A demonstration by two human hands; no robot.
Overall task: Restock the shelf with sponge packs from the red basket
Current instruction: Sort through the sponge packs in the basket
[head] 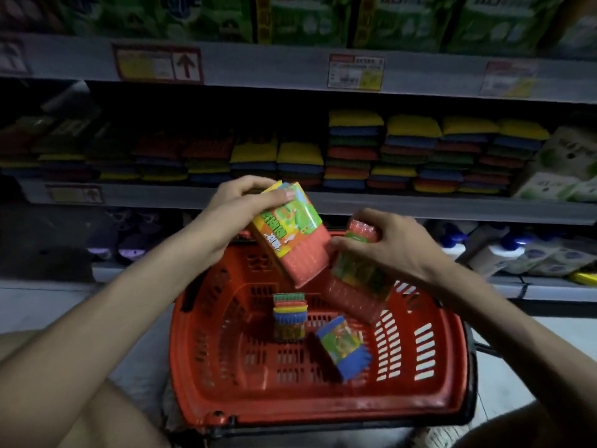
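Note:
A red basket (429, 367) stands on the floor in front of me. My left hand (239, 198) grips a sponge pack (290, 237) with a green and orange label, held tilted above the basket's far edge. My right hand (384, 240) grips a second sponge pack (358, 273), red at both ends, over the basket's right side. Two more packs lie inside the basket: a multicoloured one (289, 318) standing near the middle and a blue-ended one (344, 347) lying to its right. The shelf (420, 205) behind holds stacks of coloured sponges (410, 153).
An upper shelf carries green packages (310, 21) and price tags (355, 72). White bags (562, 166) stand at the sponge shelf's right end. The bottom shelf holds bottles and bags (517, 250) at right and dark items at left. Pale floor lies beside the basket.

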